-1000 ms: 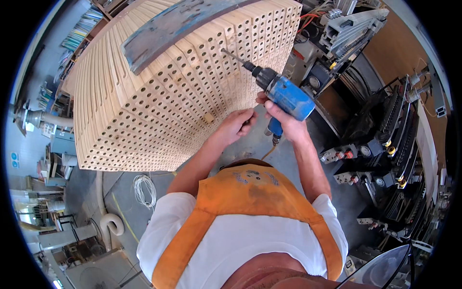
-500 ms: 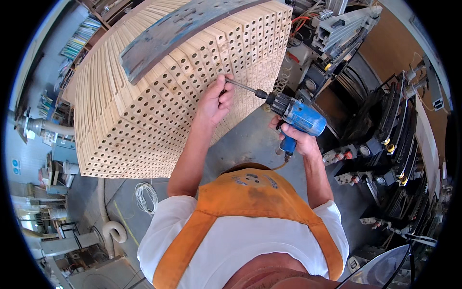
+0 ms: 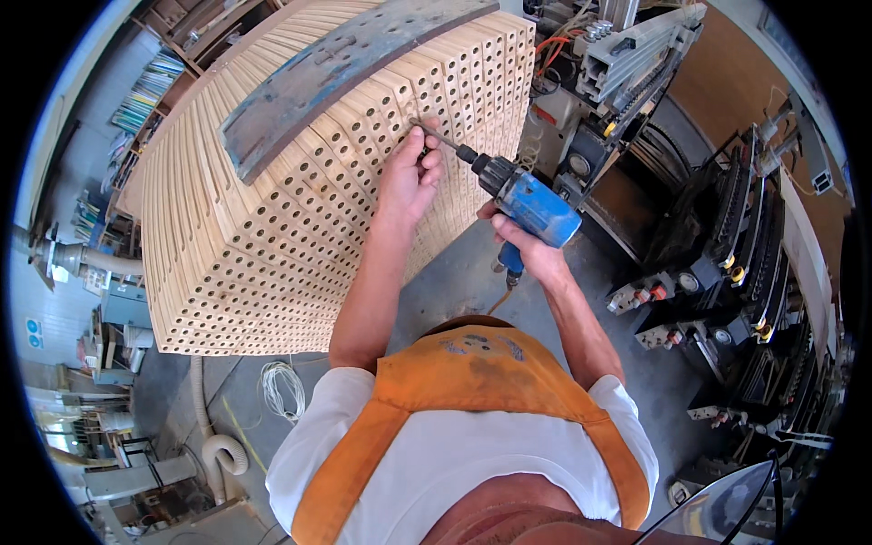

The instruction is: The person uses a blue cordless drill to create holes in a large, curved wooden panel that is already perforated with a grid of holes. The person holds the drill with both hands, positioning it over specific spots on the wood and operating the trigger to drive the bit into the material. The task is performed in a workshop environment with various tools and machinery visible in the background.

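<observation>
One blue drill (image 3: pixel 542 209) (scuffed, black-nosed) carries a slim bit (image 3: pixel 444 139).

- Blue pistol-shaped power drill (image 3: pixel 542 207) with a black chuck (image 3: pixel 495 173)
- Pale tan stack of wooden pieces (image 3: pixel 272 241), dotted with rows of dark round holes (image 3: pixel 336 137)
- Curved grey-brown board (image 3: pixel 331 77), patchy with blue
- Orange cloth apron (image 3: pixel 490 377), smudged dark
- White shirt (image 3: pixel 481 445)

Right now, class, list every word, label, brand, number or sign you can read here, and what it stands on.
No text is clear enough to quote.
Drill: no lettering can be made out.
Apron: dark marks, too unclear to read.
Wall sign: blue round shapes, too small to read.
Dial: markings too small.
</observation>
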Motion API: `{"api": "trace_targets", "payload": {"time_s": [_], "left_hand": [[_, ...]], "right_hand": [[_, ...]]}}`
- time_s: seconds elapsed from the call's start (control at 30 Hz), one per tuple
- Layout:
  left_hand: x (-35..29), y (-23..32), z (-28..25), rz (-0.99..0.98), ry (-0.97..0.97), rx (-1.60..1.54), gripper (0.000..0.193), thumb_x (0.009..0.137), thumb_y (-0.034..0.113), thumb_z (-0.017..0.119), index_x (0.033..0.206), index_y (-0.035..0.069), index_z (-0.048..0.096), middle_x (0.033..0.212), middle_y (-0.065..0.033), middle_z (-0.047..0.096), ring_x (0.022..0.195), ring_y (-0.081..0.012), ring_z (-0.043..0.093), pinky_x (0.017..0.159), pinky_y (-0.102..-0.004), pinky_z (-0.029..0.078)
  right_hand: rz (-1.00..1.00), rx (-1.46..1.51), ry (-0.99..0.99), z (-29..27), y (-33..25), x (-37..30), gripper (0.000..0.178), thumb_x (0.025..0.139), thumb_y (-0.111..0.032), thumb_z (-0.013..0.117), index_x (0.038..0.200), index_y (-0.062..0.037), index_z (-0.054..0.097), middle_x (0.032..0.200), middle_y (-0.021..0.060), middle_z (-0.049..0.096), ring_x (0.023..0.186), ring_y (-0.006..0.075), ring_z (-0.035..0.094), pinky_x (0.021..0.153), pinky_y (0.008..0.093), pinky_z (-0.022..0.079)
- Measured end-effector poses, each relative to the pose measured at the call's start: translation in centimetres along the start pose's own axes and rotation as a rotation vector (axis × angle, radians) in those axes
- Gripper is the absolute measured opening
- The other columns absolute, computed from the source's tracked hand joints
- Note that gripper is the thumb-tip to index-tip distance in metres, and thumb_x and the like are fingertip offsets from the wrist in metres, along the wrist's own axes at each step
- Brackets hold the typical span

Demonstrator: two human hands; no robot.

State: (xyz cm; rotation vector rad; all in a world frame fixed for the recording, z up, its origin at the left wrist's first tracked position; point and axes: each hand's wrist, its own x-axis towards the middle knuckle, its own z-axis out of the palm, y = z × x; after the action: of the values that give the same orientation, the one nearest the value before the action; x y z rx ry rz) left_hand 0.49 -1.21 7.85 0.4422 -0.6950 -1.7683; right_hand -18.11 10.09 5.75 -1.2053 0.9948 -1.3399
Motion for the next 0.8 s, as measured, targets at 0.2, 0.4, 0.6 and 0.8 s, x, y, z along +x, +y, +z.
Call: {"api": "trace_targets", "payload": {"time_s": [0.2, 0.4, 0.6, 0.8], "left_hand": [[-0.2, -1.2, -2.1, -0.087, -0.032, 0.066, 0.028, 0.09, 0.003, 0.049, 0.117, -0.003, 0.052, 0.091, -0.0034, 0.053, 0.063, -0.0063, 0.045, 0.046, -0.0163, 0.034], [-2.6, -5.9, -5.6, -0.441, -0.051, 0.107, 0.023, 0.097, 0.015, 0.045, 0.112, -0.001, 0.054, 0.084, -0.0021, 0.053, 0.055, -0.005, 0.04, 0.041, -0.0178, 0.029], [-5.3, -7.4, -5.7, -0.561, 0.064, 0.167, 0.031, 0.102, 0.029, 0.042, 0.111, 0.001, 0.054, 0.075, 0.0027, 0.046, 0.052, -0.0042, 0.035, 0.04, -0.0172, 0.027], [-5.8, -6.7, -5.7, -0.526, 0.12, 0.168, 0.028, 0.1, 0.021, 0.046, 0.118, 0.001, 0.052, 0.081, 0.0003, 0.051, 0.054, -0.0039, 0.037, 0.042, -0.0166, 0.028]], "right_hand": [[0.025, 0.111, 0.008, -0.3, -1.0, 0.8, 0.027, 0.083, -0.012, 0.065, 0.109, -0.0043, 0.061, 0.093, 0.0091, 0.067, 0.081, 0.0153, 0.062, 0.065, 0.0271, 0.049], [0.035, -0.033, -0.001, -0.2, -1.3, 0.9, 0.019, 0.085, -0.012, 0.069, 0.103, -0.0071, 0.067, 0.093, 0.0037, 0.069, 0.082, 0.0109, 0.062, 0.068, 0.0268, 0.049], [-0.056, -0.23, 0.046, 0.5, -1.1, 0.7, 0.021, 0.084, -0.015, 0.071, 0.102, -0.0046, 0.067, 0.092, 0.0068, 0.07, 0.081, 0.0132, 0.063, 0.072, 0.029, 0.05], [-0.126, -0.245, 0.057, 0.7, -1.1, 0.9, 0.02, 0.084, -0.015, 0.071, 0.102, -0.0053, 0.067, 0.09, 0.0068, 0.069, 0.081, 0.0138, 0.063, 0.072, 0.0291, 0.05]]}}
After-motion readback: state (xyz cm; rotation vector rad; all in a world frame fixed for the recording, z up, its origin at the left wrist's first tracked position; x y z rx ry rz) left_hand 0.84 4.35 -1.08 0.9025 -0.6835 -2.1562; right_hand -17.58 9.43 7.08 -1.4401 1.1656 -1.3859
